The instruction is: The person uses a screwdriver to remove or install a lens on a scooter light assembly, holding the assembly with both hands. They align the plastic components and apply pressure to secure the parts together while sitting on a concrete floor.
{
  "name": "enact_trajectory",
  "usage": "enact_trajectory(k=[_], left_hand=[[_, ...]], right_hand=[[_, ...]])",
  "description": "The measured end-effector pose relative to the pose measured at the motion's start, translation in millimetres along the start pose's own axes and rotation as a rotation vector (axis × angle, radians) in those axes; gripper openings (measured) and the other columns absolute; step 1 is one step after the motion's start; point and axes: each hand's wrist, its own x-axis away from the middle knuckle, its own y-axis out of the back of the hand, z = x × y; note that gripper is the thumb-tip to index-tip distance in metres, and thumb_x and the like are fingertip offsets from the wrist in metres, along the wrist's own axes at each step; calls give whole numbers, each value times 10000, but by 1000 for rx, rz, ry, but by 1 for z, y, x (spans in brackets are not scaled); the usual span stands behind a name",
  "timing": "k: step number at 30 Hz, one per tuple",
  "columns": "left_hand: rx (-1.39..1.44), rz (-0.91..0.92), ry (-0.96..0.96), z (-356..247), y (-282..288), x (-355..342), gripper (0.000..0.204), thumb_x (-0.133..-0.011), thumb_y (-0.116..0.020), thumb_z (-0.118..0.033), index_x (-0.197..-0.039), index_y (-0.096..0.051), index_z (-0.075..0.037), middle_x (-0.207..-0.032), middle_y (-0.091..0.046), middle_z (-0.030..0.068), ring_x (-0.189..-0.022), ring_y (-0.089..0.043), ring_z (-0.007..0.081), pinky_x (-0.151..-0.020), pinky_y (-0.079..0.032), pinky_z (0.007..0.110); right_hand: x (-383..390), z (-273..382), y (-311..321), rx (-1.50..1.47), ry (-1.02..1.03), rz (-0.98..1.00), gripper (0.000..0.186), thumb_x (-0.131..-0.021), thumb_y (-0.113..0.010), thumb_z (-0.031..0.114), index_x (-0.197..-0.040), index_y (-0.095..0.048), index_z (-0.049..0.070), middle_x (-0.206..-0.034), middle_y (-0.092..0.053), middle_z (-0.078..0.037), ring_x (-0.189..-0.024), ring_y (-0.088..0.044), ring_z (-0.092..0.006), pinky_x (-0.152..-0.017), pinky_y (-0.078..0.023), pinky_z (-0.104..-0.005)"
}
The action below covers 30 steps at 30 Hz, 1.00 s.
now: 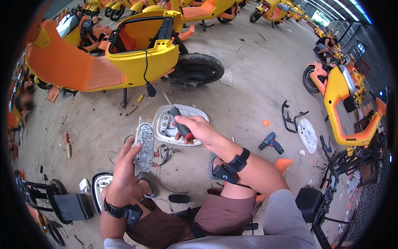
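Observation:
My left hand (125,164) is wrapped round an oblong light unit (144,148) with a clear lens, held upright in front of me. Loose dark wires (167,153) lie beside it, toward my right. In my right hand (198,130) is a screwdriver (177,115) with a dark grey handle and a red end, its metal shaft pointing up and away to the left. Beyond and partly behind my right hand, a white rounded plastic cover (195,111) rests on the floor with its inner side up. The light unit and the screwdriver are apart.
A yellow and orange scooter (145,70) stands ahead. On the floor at right are a cordless drill (271,143), a black metal bracket (292,117) and a white oval panel (307,135). A red-handled tool (68,145) lies at left. Another person (325,46) crouches far right.

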Motion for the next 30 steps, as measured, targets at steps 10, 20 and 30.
enact_trajectory(k=[10,20,30], left_hand=[[180,-8,5,5,1,-8,474,-967,-382,-115,-1401,-318,65,-1150,-580,218,-925,-666,345,-744,-590,394],[26,92,56,5,-22,-7,404,-975,-419,-87,-1352,-361,46,-1114,-606,214,-833,-686,341,-664,-599,391],[16,75,4,14,-25,-11,445,-986,-445,-90,-1404,-329,7,-1149,-599,200,-935,-669,313,-755,-593,416]], right_hand=[[2,2,-8,32,206,21,291,-907,-609,310,-903,-608,20,-757,-655,-80,-591,-570,-93,-467,-421,-230],[0,-6,-15,-529,40,189,394,-907,-494,343,-1137,-578,34,-1125,-615,-87,-1048,-567,-191,-937,-420,-389],[8,-10,-21,-439,-14,174,363,-909,-488,315,-1062,-613,11,-1028,-629,-85,-984,-592,-168,-855,-494,-367]])
